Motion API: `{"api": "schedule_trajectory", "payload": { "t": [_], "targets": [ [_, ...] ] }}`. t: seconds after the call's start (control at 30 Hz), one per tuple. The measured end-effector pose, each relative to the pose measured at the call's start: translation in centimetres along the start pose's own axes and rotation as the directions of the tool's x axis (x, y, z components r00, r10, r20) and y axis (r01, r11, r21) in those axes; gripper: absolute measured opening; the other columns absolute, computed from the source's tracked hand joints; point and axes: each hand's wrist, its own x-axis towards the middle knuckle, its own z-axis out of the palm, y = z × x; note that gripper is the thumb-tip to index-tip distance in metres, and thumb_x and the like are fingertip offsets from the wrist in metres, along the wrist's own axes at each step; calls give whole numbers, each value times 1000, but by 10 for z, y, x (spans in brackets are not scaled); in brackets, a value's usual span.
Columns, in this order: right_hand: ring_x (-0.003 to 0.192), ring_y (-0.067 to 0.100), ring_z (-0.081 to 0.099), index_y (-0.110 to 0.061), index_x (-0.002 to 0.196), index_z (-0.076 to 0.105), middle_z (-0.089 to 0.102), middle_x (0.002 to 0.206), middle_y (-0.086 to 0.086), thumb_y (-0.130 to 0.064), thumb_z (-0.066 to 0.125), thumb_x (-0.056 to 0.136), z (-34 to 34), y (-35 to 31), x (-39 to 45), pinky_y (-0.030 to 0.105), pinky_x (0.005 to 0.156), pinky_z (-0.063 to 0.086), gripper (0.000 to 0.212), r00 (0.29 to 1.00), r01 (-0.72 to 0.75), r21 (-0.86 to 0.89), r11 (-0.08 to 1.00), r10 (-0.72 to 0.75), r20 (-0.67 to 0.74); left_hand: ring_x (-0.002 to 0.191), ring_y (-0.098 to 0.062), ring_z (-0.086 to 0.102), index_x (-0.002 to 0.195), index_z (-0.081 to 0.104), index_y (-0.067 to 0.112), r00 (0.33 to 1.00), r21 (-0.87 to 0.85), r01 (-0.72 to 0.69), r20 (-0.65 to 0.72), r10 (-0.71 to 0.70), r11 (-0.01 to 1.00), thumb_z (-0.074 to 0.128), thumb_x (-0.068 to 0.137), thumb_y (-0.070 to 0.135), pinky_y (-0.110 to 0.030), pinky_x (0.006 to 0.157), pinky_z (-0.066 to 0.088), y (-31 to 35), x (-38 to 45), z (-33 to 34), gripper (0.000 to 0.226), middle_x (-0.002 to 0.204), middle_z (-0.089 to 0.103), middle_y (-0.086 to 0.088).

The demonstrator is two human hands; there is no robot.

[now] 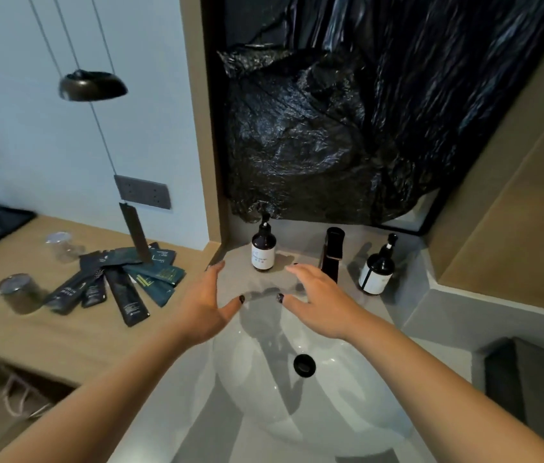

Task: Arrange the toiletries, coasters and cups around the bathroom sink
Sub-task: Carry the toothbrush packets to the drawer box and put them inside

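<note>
Left of sink (297, 389), on wooden counter (46, 329): two clear cups (21, 292), fanned pile of dark toiletry sachets (123, 279), one sachet (135, 237) propped upright. My left hand (205, 304) over sink's back rim, fingers spread, holding nothing. Behind sink: pump bottle (263, 250). My right hand (317, 300) likewise spread, holding nothing. Black faucet (332, 253) just beyond it; second pump bottle (377, 269) right of faucet.

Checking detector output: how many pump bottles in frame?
2. One pump bottle stands left of the black faucet, behind the sink; the other pump bottle stands right of it. None looks hidden.
</note>
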Motion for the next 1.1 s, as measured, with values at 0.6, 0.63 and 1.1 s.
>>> {"api": "schedule_trajectory", "payload": {
  "t": [0.6,0.63,1.1],
  "targets": [
    [143,17,23,-23,150,25,19,157,-6,-38,48,97,81,-96,-33,36,116,27,60,992,15,62,998,-23,123,119,-28,53,148,25,28,999,36,28,-28,-27,999,58,90,40,-46,102,45,-78,-109,-61,68,149,39,0],
    [143,17,24,-23,149,25,19,157,-6,-37,49,97,87,-106,-32,36,115,27,59,993,7,63,998,-14,116,117,-28,54,148,25,28,1000,51,15,-20,-14,999,58,90,41,-46,102,45,-85,-110,-68,68,148,40,0],
    [137,15,32,-23,147,29,27,154,-4,-34,52,95,189,-261,-12,31,108,32,58,995,-94,101,990,91,28,132,-17,42,147,31,21,986,64,-163,32,161,985,58,92,37,-34,108,38,-221,-115,-183,64,151,38,1]
  ]
}}
